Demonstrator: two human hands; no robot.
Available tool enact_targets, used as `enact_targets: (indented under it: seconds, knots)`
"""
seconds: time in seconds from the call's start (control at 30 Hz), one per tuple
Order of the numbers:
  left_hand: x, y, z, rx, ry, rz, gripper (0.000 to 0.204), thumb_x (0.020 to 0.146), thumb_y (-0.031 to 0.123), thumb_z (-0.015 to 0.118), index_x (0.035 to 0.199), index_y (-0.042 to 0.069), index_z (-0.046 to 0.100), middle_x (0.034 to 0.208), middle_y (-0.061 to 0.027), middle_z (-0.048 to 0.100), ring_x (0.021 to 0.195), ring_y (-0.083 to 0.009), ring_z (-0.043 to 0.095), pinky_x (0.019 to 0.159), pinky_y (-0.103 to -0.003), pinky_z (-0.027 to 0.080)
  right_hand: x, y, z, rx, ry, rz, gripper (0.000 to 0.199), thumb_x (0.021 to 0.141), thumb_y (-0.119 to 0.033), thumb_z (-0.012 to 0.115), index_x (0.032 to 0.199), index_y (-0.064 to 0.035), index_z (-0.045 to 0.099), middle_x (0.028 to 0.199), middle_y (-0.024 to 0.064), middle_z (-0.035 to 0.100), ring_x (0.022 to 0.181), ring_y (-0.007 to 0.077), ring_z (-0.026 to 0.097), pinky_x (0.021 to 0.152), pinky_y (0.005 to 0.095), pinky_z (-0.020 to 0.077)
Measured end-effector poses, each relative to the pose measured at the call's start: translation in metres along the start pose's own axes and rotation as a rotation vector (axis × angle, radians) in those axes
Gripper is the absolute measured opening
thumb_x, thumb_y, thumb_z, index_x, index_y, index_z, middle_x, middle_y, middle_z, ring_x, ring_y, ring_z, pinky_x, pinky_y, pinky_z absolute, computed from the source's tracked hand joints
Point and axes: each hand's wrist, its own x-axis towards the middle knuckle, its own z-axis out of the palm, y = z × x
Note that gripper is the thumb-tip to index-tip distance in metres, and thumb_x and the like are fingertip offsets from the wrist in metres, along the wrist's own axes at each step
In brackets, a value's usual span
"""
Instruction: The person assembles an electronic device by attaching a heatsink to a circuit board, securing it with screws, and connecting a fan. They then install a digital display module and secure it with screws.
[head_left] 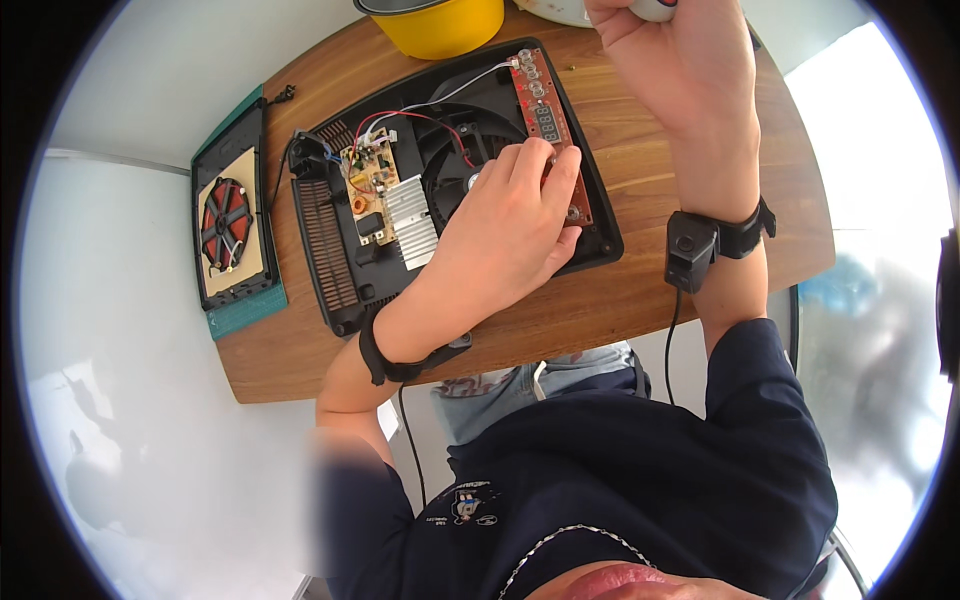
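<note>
My left hand reaches over an opened black appliance housing. Its fingers are curled on a narrow red circuit board with a digit display, along the housing's right side. Inside the housing sit a tan circuit board with red and white wires, a silver finned heat sink and a black fan, partly hidden by my left hand. My right hand is raised at the upper right, closed around a rounded grey-white object. The top edge cuts that object off, so its kind cannot be told.
Left on the wooden table, a black panel with a red-and-black coil disc rests on a green mat. A yellow pot stands at the far edge, beside a partly visible pale round item. Cables hang from both wrist straps.
</note>
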Motion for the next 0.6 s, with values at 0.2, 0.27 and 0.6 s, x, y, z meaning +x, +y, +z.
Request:
enact_targets:
  seconds: [0.2,0.27,0.6]
  knots:
    - [-0.001,-0.006,0.006,-0.060,0.020,0.046,0.059,0.075,0.006,0.083,0.129,0.004,0.058,0.127,-0.0104,0.055,0.112,-0.0316,0.057,0.098,-0.044,0.050,0.002,0.008,-0.001,-0.034,0.029,0.019,0.029,0.112,-0.026,0.051,0.117,0.0017,0.056,0.095,0.0092,0.065,0.073,0.0119,0.062,0.060,0.0223,0.0543]
    - [-0.003,-0.006,0.008,-0.019,0.008,0.080,0.057,0.075,0.011,0.085,0.126,0.002,0.059,0.124,-0.0115,0.055,0.112,-0.0300,0.056,0.094,-0.042,0.048,0.004,0.009,-0.004,-0.039,0.022,0.021,0.029,0.112,-0.026,0.051,0.117,0.0021,0.057,0.095,0.0092,0.065,0.072,0.0116,0.062,0.059,0.0220,0.0543]
    - [-0.006,0.004,0.011,-0.006,0.017,0.022,0.059,0.072,0.006,0.085,0.125,0.006,0.057,0.124,-0.0099,0.053,0.114,-0.0309,0.055,0.091,-0.045,0.045,0.007,0.016,-0.010,-0.035,-0.002,0.058,0.030,0.112,-0.026,0.051,0.114,0.0026,0.058,0.094,0.0093,0.066,0.070,0.0116,0.062,0.058,0.0218,0.0548]
